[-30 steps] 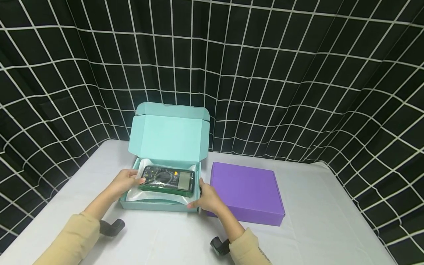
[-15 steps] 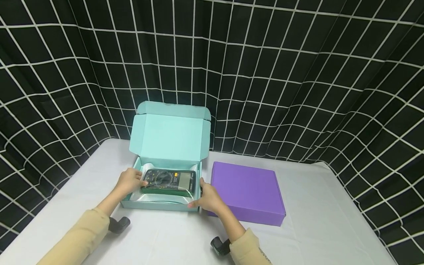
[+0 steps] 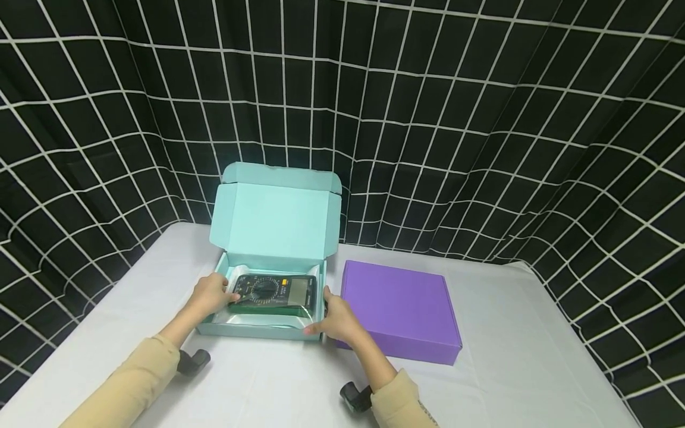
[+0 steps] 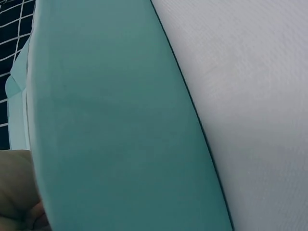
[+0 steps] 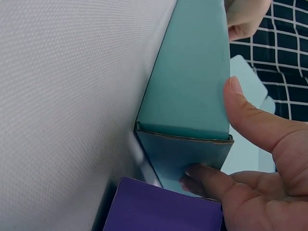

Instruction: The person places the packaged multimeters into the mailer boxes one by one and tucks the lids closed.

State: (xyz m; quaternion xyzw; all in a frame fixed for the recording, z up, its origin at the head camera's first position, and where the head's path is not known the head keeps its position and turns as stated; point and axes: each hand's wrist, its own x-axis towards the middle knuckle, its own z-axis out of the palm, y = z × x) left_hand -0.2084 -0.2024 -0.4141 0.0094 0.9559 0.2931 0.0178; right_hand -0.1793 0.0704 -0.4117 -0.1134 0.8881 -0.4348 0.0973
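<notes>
A black multimeter with a green edge, in clear plastic, lies in the teal box, its screen toward the right. White wrap shows under and around it. My left hand grips the meter's left end, thumb on top, its other fingers mostly hidden. In the left wrist view the box wall covers most of the frame. My right hand holds the box's front right corner. The right wrist view shows that hand's thumb at the top edge and its fingers against the side wall.
The teal lid stands raised behind the box. A closed purple box lies close to the right, near my right hand. White cloth covers the table, and a black curtain with white grid lines hangs around it.
The multimeter's left end has come down, so it lies flatter in the teal box. My left hand has moved slightly right with it. The right hand has stayed at the corner.
</notes>
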